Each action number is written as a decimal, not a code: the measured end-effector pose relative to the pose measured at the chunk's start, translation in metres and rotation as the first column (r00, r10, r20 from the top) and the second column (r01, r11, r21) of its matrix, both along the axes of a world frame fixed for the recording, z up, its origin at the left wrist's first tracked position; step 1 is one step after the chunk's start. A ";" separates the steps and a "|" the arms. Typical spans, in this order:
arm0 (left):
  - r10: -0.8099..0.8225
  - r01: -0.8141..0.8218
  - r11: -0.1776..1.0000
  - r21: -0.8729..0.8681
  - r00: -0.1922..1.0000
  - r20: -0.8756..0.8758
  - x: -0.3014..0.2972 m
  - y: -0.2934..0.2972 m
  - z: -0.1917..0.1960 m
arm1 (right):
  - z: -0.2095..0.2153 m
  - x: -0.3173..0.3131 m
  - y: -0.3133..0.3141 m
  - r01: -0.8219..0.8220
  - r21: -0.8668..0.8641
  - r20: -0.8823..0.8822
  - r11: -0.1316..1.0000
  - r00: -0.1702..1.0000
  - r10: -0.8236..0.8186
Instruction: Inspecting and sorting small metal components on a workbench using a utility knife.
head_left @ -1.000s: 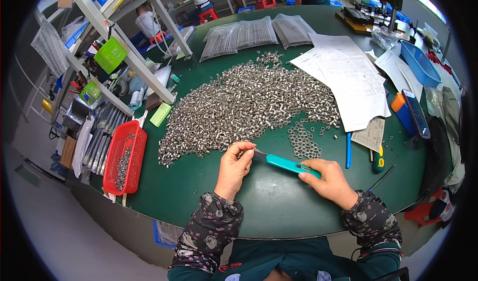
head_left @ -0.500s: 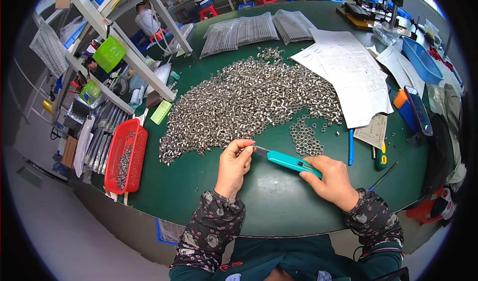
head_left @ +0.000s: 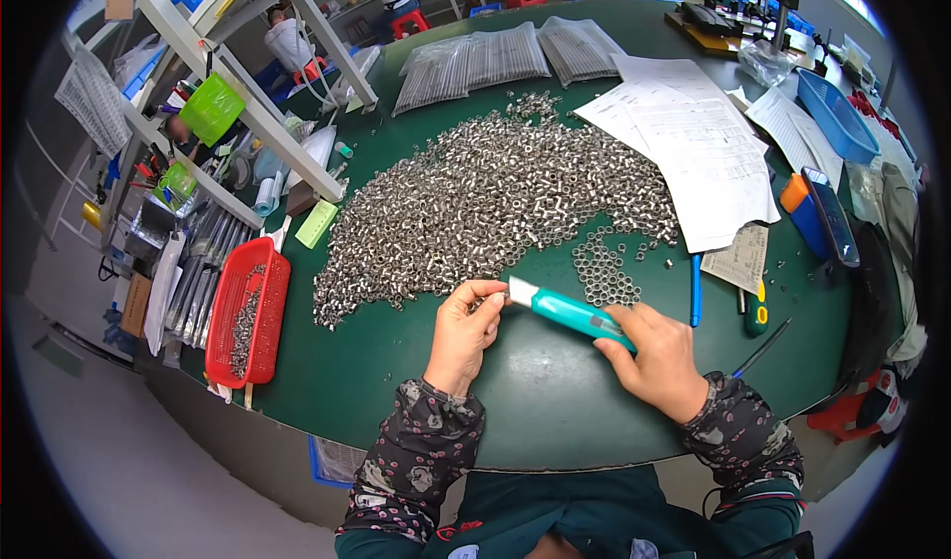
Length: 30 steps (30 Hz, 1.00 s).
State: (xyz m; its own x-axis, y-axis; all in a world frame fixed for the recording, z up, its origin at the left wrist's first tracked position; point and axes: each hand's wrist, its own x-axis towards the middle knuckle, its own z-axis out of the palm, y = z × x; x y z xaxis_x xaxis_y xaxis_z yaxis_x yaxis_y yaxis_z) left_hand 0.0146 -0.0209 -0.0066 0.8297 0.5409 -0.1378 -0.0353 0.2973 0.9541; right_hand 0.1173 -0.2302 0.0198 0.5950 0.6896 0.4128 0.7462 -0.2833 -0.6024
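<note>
In my right hand (head_left: 654,361) is a teal utility knife (head_left: 575,317), gripped by the rear of its handle. Its bare blade (head_left: 521,290) points left and meets the fingertips of my left hand (head_left: 464,333). Thumb and forefinger of that hand pinch a small metal ring, mostly hidden by the fingers. Beyond both hands spreads a big heap of short metal rings (head_left: 475,203) on the green table (head_left: 495,401). A flat patch of loose rings (head_left: 604,274) lies just past the knife.
A red basket (head_left: 275,336) with some rings stands at the left edge. Papers (head_left: 698,163), a blue pen (head_left: 695,292), a yellow-green-handled tool (head_left: 757,311) and a phone (head_left: 830,217) lie to the right. Bagged metal tubes (head_left: 495,59) lie at the back; people sit beyond.
The knife has tilted, its blade now catching the light and its tip slightly higher at the left fingertips. Both hands stay almost in place.
</note>
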 end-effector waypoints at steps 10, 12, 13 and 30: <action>0.026 -0.025 0.999 -0.028 0.999 0.023 0.001 0.000 0.002 | -0.007 0.007 -0.001 -0.008 0.031 -0.016 0.999 1.000 0.008; 0.030 -0.030 0.999 -0.026 0.999 0.018 0.001 0.000 0.002 | -0.007 0.008 -0.001 -0.014 0.042 -0.026 0.999 1.000 0.015; 0.034 -0.034 0.999 -0.024 0.999 0.010 0.001 0.000 0.002 | -0.007 0.008 -0.001 -0.014 0.042 -0.027 0.999 1.000 0.016; 0.076 -0.074 0.979 0.192 0.997 -0.002 0.002 -0.006 0.003 | -0.010 0.012 -0.002 -0.154 -0.039 -0.329 0.987 0.935 0.132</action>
State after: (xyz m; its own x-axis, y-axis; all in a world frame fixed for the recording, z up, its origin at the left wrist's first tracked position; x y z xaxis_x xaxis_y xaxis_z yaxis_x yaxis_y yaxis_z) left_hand 0.0170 -0.0265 -0.0034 0.7848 0.6189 -0.0330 -0.0413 0.1053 0.9936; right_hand 0.1289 -0.2323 0.0099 0.5824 0.7956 0.1667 0.5487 -0.2335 -0.8027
